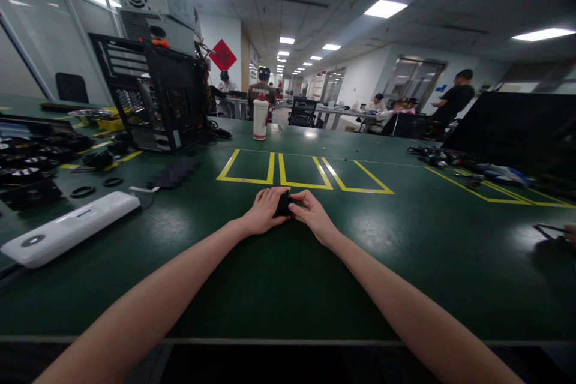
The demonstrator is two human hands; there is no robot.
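Both my hands meet on the green table (405, 240), just in front of the yellow taped boxes (301, 171). Between them is a small black object (283, 205), too small to name. My left hand (265, 211) curls round its left side with the fingers closed over the top. My right hand (312, 213) holds its right side, thumb and fingers pinched against it. Most of the object is hidden by the fingers.
A white flat device (67, 234) lies at the left. Behind it stand a black computer case (157, 96) with a power supply on top, fans and black rings (83, 191). A white bottle (260, 119) stands beyond the tape. Cables (450, 159) lie at the right. People work at far tables.
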